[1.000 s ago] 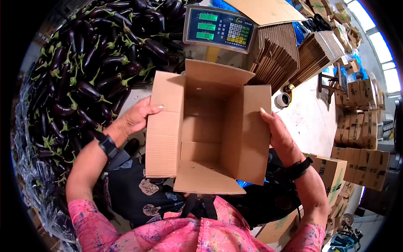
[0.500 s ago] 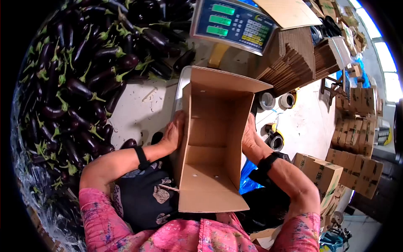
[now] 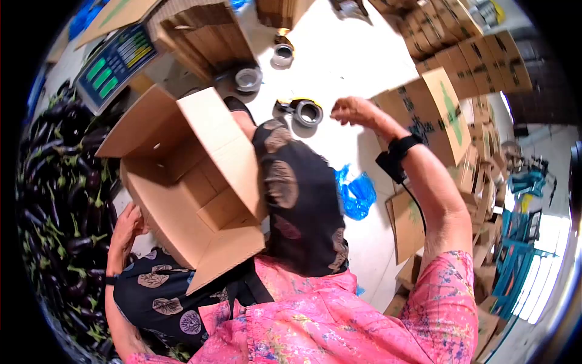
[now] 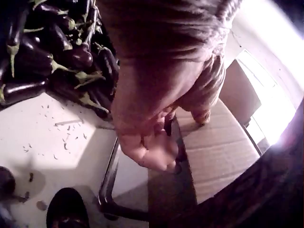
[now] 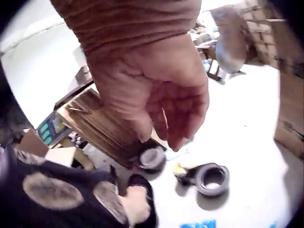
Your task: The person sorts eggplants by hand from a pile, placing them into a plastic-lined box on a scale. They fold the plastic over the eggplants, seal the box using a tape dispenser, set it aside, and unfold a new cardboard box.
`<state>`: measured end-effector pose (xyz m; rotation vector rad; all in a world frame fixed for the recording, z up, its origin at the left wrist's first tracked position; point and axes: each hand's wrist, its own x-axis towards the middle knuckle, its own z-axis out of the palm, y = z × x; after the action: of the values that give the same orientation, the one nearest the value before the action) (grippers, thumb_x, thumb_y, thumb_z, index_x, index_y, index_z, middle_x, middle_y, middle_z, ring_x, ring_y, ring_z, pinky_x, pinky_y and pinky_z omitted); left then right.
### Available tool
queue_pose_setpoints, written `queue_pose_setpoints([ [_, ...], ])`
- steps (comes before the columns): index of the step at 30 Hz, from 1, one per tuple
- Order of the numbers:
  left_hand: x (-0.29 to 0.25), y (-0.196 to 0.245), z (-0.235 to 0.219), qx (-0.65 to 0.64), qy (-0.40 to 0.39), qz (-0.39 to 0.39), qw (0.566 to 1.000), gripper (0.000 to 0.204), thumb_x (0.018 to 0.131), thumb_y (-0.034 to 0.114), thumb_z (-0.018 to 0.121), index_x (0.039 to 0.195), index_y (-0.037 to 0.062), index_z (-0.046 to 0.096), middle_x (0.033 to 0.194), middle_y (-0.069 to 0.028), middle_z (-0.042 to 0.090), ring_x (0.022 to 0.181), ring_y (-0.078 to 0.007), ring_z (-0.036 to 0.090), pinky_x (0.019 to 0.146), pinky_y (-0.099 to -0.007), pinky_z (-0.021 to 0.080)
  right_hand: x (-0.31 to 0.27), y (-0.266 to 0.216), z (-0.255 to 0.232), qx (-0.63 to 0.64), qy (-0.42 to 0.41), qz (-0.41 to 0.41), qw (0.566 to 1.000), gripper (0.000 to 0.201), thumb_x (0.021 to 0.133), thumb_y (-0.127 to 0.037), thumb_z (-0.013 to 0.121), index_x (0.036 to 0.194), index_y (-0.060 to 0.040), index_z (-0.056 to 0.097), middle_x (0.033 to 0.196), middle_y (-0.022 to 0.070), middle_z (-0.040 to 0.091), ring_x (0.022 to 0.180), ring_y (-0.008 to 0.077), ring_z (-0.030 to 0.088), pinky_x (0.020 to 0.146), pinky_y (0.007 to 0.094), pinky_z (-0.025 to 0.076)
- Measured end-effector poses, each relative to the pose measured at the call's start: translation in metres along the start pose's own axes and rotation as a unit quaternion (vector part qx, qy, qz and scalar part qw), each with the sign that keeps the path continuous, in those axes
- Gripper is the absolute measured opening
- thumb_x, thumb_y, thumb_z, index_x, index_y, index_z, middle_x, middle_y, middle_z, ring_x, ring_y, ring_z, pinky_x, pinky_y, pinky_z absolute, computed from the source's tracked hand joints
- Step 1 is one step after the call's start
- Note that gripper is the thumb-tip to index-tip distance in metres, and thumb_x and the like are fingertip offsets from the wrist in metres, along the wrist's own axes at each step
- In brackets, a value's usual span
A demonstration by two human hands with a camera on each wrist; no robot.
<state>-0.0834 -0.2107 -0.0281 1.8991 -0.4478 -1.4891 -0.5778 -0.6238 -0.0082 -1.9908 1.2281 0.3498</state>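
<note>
An open-topped cardboard box (image 3: pixel 200 182) leans tilted across the person's lap, its flaps spread and its inside facing up. At its left side is my left hand (image 3: pixel 128 225); in the left wrist view that hand (image 4: pixel 152 118) has its thumb on the cardboard (image 4: pixel 218 147) and curled fingers at the panel's edge. My right hand (image 3: pixel 357 112) is away from the box, over the floor, with loosely bent fingers and nothing in them. A tape dispenser (image 3: pixel 308 113) with a thick roll lies closest to it, also seen in the right wrist view (image 5: pixel 212 180).
A heap of eggplants (image 3: pixel 66 200) fills the left, beside a digital scale (image 3: pixel 115 67). Flattened cartons (image 3: pixel 206 39) stand behind the box. More tape rolls (image 3: pixel 247 80) and a blue plastic bag (image 3: pixel 356 193) lie on the floor. Packed cartons (image 3: pixel 424 115) are stacked at right.
Both hands were on the box's sides. The box has come left and tilted over the lap; my right hand has let go and moved out right. The head view has turned right.
</note>
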Motion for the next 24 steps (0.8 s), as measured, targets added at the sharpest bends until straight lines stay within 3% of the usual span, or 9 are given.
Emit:
queue_pose_setpoints([
  [5, -0.022, 0.016, -0.052, 0.148, 0.011, 0.055, 0.987, 0.045, 0.097, 0.026, 0.059, 0.132, -0.0009, 0.049, 0.072, 0.0014, 0.052, 0.061, -0.0063, 0.048, 0.057, -0.0213, 0.043, -0.083, 0.148, 0.114, 0.058, 0.022, 0.103, 0.993, 0.045, 0.077, -0.035, 0.082, 0.102, 0.0011, 0.072, 0.077, 0.0148, 0.072, 0.067, 0.0210, 0.071, 0.062, 0.0352, 0.058],
  [7, -0.036, 0.035, -0.056, 0.152, 0.040, 0.051, 0.986, 0.044, 0.098, 0.028, 0.058, 0.132, 0.0009, 0.049, 0.074, 0.0011, 0.053, 0.064, -0.0066, 0.051, 0.058, -0.0208, 0.044, -0.103, 0.197, 0.170, 0.026, 0.097, 0.091, 0.991, 0.060, 0.072, -0.054, 0.080, 0.093, 0.0012, 0.073, 0.081, 0.0178, 0.072, 0.078, 0.0287, 0.072, 0.074, 0.0401, 0.056],
  [9, -0.047, 0.055, -0.053, 0.186, 0.104, 0.050, 0.976, 0.044, 0.098, 0.028, 0.057, 0.132, 0.0012, 0.050, 0.076, 0.0012, 0.054, 0.066, -0.0068, 0.053, 0.059, -0.0201, 0.045, -0.119, 0.186, 0.193, 0.131, 0.058, 0.233, 0.962, 0.066, 0.070, -0.064, 0.076, 0.087, 0.0000, 0.072, 0.086, 0.0198, 0.072, 0.085, 0.0335, 0.070, 0.080, 0.0425, 0.054],
  [12, -0.062, 0.078, -0.053, 0.166, 0.078, 0.073, 0.980, 0.043, 0.099, 0.028, 0.056, 0.131, -0.0006, 0.050, 0.077, 0.0021, 0.054, 0.066, -0.0068, 0.053, 0.060, -0.0187, 0.044, -0.116, 0.180, 0.237, 0.164, 0.132, 0.259, 0.943, 0.063, 0.073, -0.061, 0.075, 0.087, 0.0002, 0.070, 0.093, 0.0219, 0.071, 0.093, 0.0364, 0.068, 0.083, 0.0444, 0.053],
  [16, -0.080, 0.102, -0.030, 0.237, 0.093, 0.090, 0.963, 0.040, 0.100, 0.024, 0.055, 0.133, 0.0025, 0.051, 0.079, 0.0017, 0.056, 0.069, -0.0071, 0.054, 0.063, -0.0192, 0.044, -0.103, 0.205, 0.280, 0.098, 0.443, 0.347, 0.821, 0.055, 0.077, -0.039, 0.079, 0.110, 0.0023, 0.062, 0.104, 0.0251, 0.066, 0.101, 0.0401, 0.065, 0.091, 0.0455, 0.052],
  [18, -0.092, 0.116, -0.018, 0.306, 0.095, 0.094, 0.942, 0.040, 0.099, 0.024, 0.055, 0.133, 0.0053, 0.052, 0.083, 0.0002, 0.058, 0.073, -0.0080, 0.056, 0.065, -0.0209, 0.045, -0.107, 0.225, 0.298, 0.119, 0.463, 0.506, 0.718, 0.046, 0.077, -0.034, 0.080, 0.102, 0.0016, 0.067, 0.102, 0.0234, 0.069, 0.099, 0.0385, 0.067, 0.091, 0.0443, 0.052],
  [20, -0.097, 0.122, -0.011, 0.314, 0.095, 0.099, 0.939, 0.041, 0.098, 0.025, 0.055, 0.134, 0.0048, 0.052, 0.085, -0.0004, 0.059, 0.074, -0.0083, 0.056, 0.066, -0.0211, 0.046, -0.112, 0.279, 0.335, 0.198, 0.393, 0.553, 0.707, 0.041, 0.077, -0.032, 0.080, 0.100, 0.0001, 0.070, 0.103, 0.0210, 0.071, 0.101, 0.0366, 0.067, 0.092, 0.0432, 0.052],
  [21, -0.100, 0.126, -0.005, 0.318, 0.095, 0.101, 0.938, 0.041, 0.098, 0.025, 0.055, 0.134, 0.0046, 0.052, 0.085, -0.0007, 0.059, 0.074, -0.0084, 0.056, 0.066, -0.0212, 0.046, -0.122, 0.283, 0.338, 0.266, 0.310, 0.523, 0.748, 0.041, 0.077, -0.034, 0.080, 0.101, -0.0012, 0.071, 0.104, 0.0195, 0.071, 0.102, 0.0355, 0.067, 0.093, 0.0427, 0.052],
  [24, -0.107, 0.139, 0.016, 0.303, 0.088, 0.105, 0.943, 0.041, 0.099, 0.025, 0.055, 0.133, 0.0028, 0.052, 0.084, -0.0007, 0.058, 0.077, -0.0086, 0.056, 0.068, -0.0220, 0.045, -0.121, 0.303, 0.353, 0.089, 0.163, 0.502, 0.844, 0.038, 0.083, -0.042, 0.071, 0.099, -0.0079, 0.074, 0.097, 0.0109, 0.072, 0.093, 0.0225, 0.069, 0.084, 0.0377, 0.053],
])
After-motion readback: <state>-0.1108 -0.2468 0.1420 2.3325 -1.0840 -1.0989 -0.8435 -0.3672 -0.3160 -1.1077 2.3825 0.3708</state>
